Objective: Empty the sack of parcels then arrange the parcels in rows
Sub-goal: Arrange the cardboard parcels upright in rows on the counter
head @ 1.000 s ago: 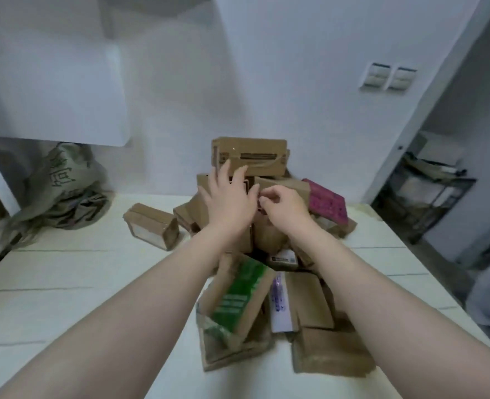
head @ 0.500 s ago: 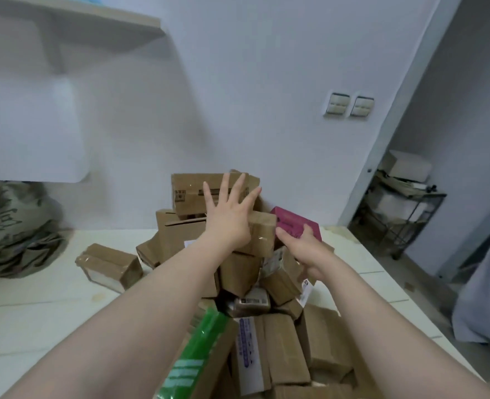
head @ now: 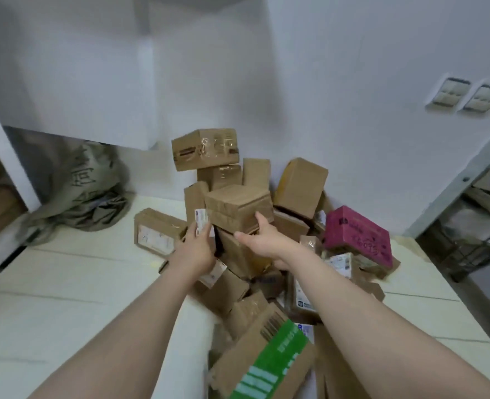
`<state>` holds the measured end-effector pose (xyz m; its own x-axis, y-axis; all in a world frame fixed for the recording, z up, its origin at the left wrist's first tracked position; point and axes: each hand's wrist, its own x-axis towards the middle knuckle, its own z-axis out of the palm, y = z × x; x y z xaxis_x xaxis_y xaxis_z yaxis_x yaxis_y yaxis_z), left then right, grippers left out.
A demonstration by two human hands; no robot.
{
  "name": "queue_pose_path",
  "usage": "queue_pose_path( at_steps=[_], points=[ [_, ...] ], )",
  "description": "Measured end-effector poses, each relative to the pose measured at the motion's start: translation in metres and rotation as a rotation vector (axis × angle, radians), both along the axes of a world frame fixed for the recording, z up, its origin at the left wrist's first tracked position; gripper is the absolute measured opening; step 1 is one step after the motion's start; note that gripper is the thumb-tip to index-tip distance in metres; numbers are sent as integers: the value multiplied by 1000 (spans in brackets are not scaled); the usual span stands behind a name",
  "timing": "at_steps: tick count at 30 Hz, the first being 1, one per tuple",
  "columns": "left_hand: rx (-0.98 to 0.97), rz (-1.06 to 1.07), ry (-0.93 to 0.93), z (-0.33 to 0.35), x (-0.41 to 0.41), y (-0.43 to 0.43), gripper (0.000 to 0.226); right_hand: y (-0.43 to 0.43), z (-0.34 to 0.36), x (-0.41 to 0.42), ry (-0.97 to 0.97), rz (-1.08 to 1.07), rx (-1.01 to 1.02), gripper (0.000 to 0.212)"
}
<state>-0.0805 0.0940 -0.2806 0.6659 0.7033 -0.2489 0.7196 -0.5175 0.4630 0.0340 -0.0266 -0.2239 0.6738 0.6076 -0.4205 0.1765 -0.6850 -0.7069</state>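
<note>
Looks like some kind of parcel sorting room or small mailroom, not a home: a big heap of taped brown cardboard parcels (head: pixel 238 208) is piling up against a plain white wall (head: pixel 324 82) on a pale work surface (head: pixel 65 298). A crumpled grey-green fabric mail sack (head: pixel 85 191) is slumping in the corner, and a dark metal shelving rack (head: pixel 474 220) stacked with more boxes is sitting through the doorway at right.

The green-striped parcel (head: pixel 269 361) is cut off by the bottom edge; labels blurred

Both hands (head: pixel 226 246) gripping brown box (head: pixel 238 207), heaped parcels (head: pixel 267 283), white table (head: pixel 65 298)
</note>
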Motion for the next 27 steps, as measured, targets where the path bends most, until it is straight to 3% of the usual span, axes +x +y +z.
queue_pose_path(
  at_steps=[6,10,14,16,18,20,23,25,27],
  points=[
    [-90,300,-133,-10,-42,13,67,34,-13,-44,-182,427,-6,68],
    [125,406,-283,6,-37,8,67,36,-30,-55,-221,612,-7,43],
    [320,55,-234,16,-3,-9,61,8,-41,-6,-509,417,-238,49],
    [305,-187,-169,12,16,-25,56,-16,-44,21,-525,397,-364,54],
    [279,-359,-14,-6,28,-39,55,-42,-52,40,-490,434,-454,57],
    [256,-381,203,-29,27,-47,58,-70,-64,51,-526,507,-595,60],
    [108,-85,431,-50,15,-43,67,-107,-79,70,-573,498,-750,63],
    [-18,198,419,-45,13,-38,66,-116,-79,81,-585,408,-748,61],
    [97,298,317,-37,24,-38,57,-108,-74,88,-579,193,-657,51]
  ],
)
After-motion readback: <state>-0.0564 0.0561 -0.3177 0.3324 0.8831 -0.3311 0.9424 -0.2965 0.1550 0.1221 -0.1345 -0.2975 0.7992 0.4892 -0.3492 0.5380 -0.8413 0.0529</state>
